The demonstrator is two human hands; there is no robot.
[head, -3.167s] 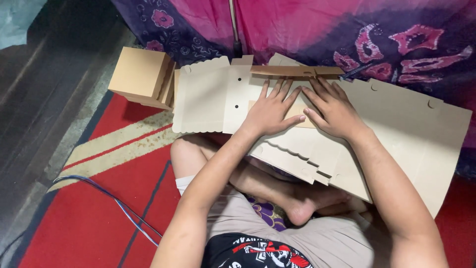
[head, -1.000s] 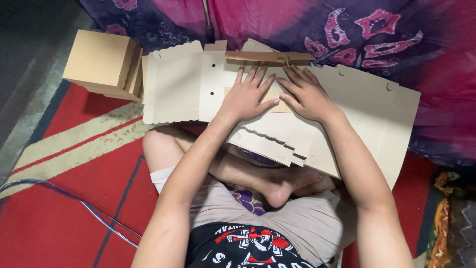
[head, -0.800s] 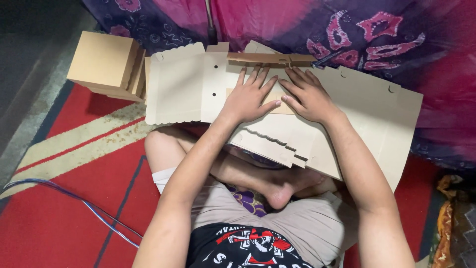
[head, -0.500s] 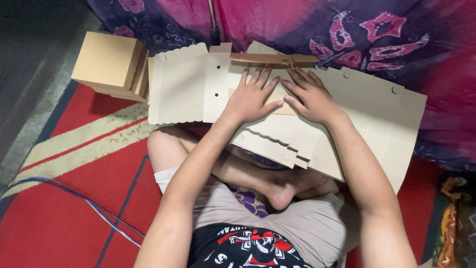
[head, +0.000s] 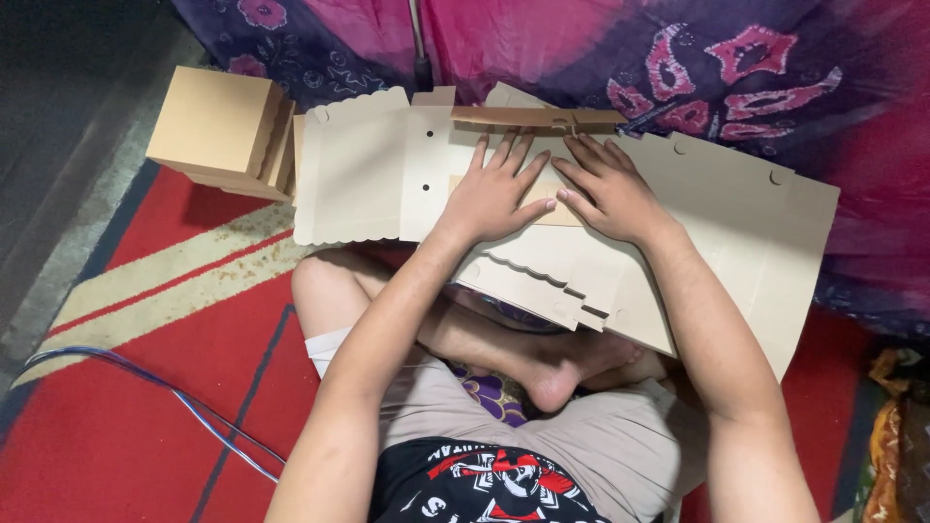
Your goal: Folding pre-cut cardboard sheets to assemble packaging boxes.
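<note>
Matt cardboard sheet (head: 717, 208), woven rug (head: 145, 387)

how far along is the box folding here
Done: a stack of folded cardboard boxes sits to the left. In hand: left hand and right hand press flat on an unfolded cardboard blank across the lap. Left: its scalloped side flaps lie flat, unraised.

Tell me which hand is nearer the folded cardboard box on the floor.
Left. The left hand presses the flat cardboard sheet just right of the folded cardboard box; the right hand lies farther right.
</note>
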